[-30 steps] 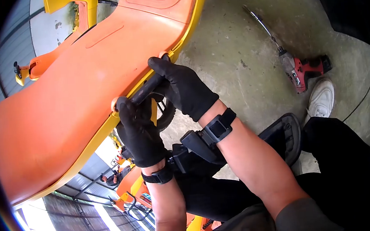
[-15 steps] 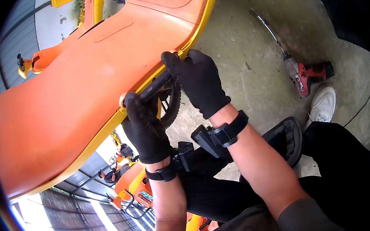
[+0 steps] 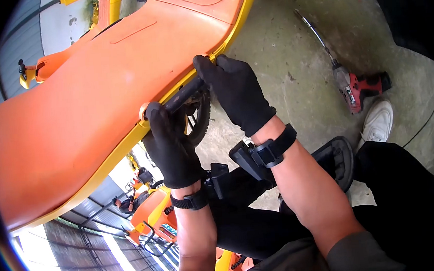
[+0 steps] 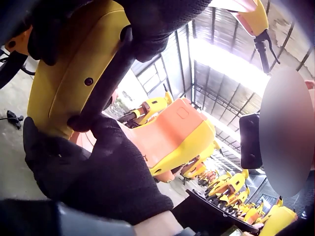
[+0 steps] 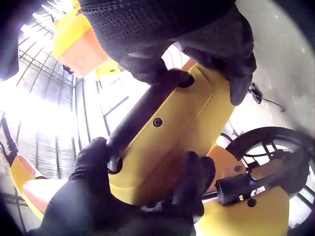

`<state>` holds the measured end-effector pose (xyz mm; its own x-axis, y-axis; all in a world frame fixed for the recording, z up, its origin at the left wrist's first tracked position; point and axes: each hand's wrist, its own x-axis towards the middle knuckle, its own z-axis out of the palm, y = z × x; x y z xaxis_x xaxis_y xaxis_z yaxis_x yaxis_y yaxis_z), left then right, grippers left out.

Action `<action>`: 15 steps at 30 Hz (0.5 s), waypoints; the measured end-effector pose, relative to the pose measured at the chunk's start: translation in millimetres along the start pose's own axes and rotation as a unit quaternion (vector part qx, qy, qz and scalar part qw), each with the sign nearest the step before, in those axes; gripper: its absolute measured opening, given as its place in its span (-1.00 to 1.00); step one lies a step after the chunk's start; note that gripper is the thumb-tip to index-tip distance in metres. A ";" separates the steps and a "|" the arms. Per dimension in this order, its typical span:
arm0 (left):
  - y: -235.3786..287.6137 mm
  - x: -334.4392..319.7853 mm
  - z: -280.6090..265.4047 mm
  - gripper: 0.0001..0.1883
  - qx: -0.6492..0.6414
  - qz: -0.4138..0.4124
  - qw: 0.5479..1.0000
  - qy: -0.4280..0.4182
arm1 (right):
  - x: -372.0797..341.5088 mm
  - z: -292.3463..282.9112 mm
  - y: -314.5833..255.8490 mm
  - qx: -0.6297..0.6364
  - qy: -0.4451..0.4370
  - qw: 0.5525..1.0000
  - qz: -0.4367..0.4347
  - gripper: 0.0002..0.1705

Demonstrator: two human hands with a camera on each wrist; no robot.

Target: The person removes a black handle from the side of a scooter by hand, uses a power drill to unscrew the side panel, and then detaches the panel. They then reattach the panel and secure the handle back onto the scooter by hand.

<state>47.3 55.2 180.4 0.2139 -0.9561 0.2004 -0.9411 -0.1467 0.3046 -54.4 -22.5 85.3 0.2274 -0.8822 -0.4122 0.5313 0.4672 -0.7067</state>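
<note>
A long orange-and-yellow scooter body (image 3: 100, 103) fills the upper left of the head view. Along its yellow edge runs a black tubular grab handle (image 3: 184, 94). My gloved left hand (image 3: 172, 153) grips the handle's near end, thumb on top. At the far end, my gloved right hand (image 3: 237, 93) holds it the same way, with the middle of the tube bare between them. The right wrist view shows the yellow underside panel (image 5: 184, 120) with a dark screw (image 5: 157, 122) beside the handle; fingers of both hands reach around this panel.
A red cordless driver (image 3: 356, 89) with a long bit lies on the concrete floor (image 3: 281, 47), near a white shoe (image 3: 377, 120). Below the handle is a black-tyred wheel (image 3: 203, 119). Other orange-and-yellow scooters (image 4: 172, 135) stand behind, and a person (image 3: 127, 204) is in the background.
The scooter body and both hands sit slightly further right in the head view. My right hand has shifted along to the handle's far end, so more of the tube shows.
</note>
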 end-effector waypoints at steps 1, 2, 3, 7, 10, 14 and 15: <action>-0.1 0.5 -0.5 -0.41 0.000 0.002 1.000 0.001 | -2.2 -1.7 -8.9 0.005 -0.011 0.999 0.042 -0.54; 0.3 1.3 -1.1 -0.43 0.054 0.033 0.998 0.005 | -4.4 -2.5 -15.0 0.011 -0.022 0.996 0.084 -0.60; 0.6 2.3 -1.7 -0.45 0.108 0.065 0.992 0.009 | -6.3 -1.3 -16.9 0.012 -0.023 0.996 0.081 -0.60; 5.5 8.0 1.7 -0.43 0.127 0.063 0.990 0.012 | -9.1 3.1 -17.6 0.140 -0.005 0.979 0.150 -0.63; 21.5 11.4 2.8 -0.50 -0.508 -0.292 0.803 0.108 | -12.8 3.9 -23.1 0.188 -0.013 0.966 0.175 -0.66; 30.5 13.4 2.9 -0.54 -0.333 -0.270 0.902 0.061 | -3.7 0.6 -10.4 0.155 -0.049 0.978 0.128 -0.71; 33.4 14.7 3.5 -0.54 -0.428 -0.302 0.849 0.068 | -5.0 1.1 -8.1 0.151 -0.052 0.978 0.130 -0.71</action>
<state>18.0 35.4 190.3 0.6728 -0.7257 -0.1442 -0.1271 -0.3053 0.9437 -59.0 -22.0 93.7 0.4611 -0.7440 -0.4836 0.6581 0.6523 -0.3760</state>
